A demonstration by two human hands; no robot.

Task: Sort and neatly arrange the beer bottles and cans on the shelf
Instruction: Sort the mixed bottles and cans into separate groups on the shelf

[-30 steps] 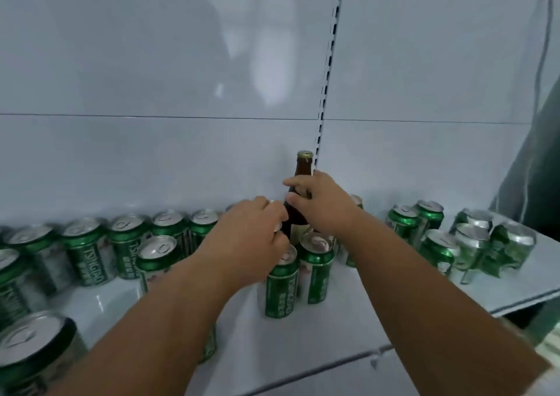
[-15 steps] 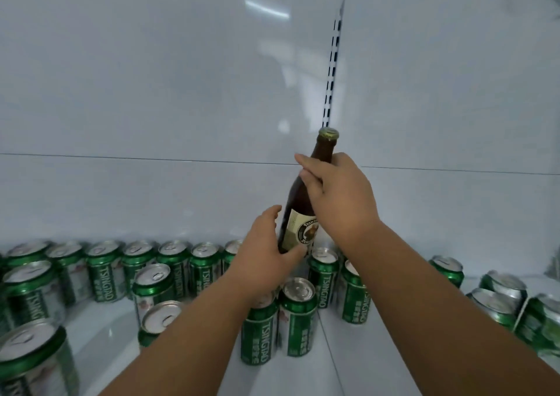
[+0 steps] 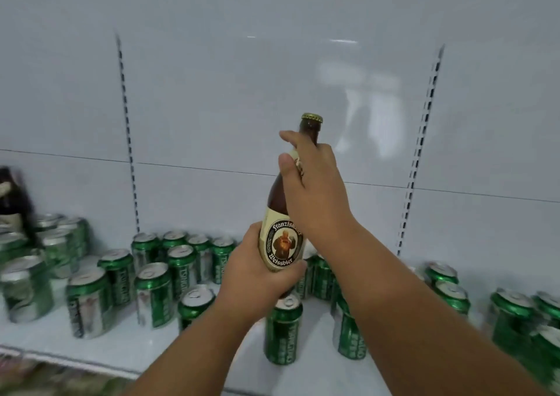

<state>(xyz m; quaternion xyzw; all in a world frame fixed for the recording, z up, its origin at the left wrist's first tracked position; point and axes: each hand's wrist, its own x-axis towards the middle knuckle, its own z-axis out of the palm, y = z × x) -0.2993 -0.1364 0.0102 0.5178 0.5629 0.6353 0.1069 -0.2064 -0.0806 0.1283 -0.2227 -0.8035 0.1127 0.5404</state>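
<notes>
A brown beer bottle (image 3: pixel 280 245) with a cream label and gold cap is held upright in the air above the white shelf (image 3: pixel 127 350). My right hand (image 3: pixel 315 189) is wrapped around its neck and shoulder. My left hand (image 3: pixel 257 277) grips its lower body beside the label. Several green beer cans (image 3: pixel 153 294) stand scattered on the shelf below and to the left. One green can (image 3: pixel 283 329) stands right under the bottle. More green cans (image 3: pixel 515 317) sit at the right.
A dark bottle (image 3: pixel 12 195), blurred, stands at the far left behind cans. The white back panel carries two slotted uprights (image 3: pixel 128 141). The shelf's front edge (image 3: pixel 75 365) runs along the bottom left.
Both hands have lifted the brown bottle up off the shelf from among the cans. My left hand has moved from the can tops onto the bottle's lower body. The view has swung right.
</notes>
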